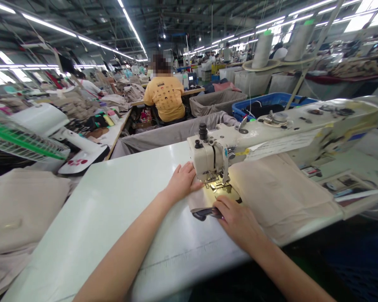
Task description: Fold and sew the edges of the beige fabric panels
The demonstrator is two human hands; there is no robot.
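Note:
A white sewing machine [204, 157] stands on the pale table, its lit needle area above a metal plate [223, 188]. Left of the needle, my left hand [183, 181] lies with fingers stretched out and apart, the fingertips beside the machine head and the thumb at a small beige fabric piece [199, 199]. My right hand [236, 216] is in front of the plate, fingers curled over a dark-handled tool [202, 214] at the fabric's near edge. The tool's kind is partly hidden by the hand. Beige fabric panels [277, 188] lie right of the needle, under the machine arm.
A white fan [40, 126] and a beige fabric stack [22, 209] are at the left. Beyond the table stand a grey cloth-lined bin [164, 132], a blue crate [271, 100] and a seated person in a yellow shirt [166, 96]. Thread cones [263, 50] rise behind the machine.

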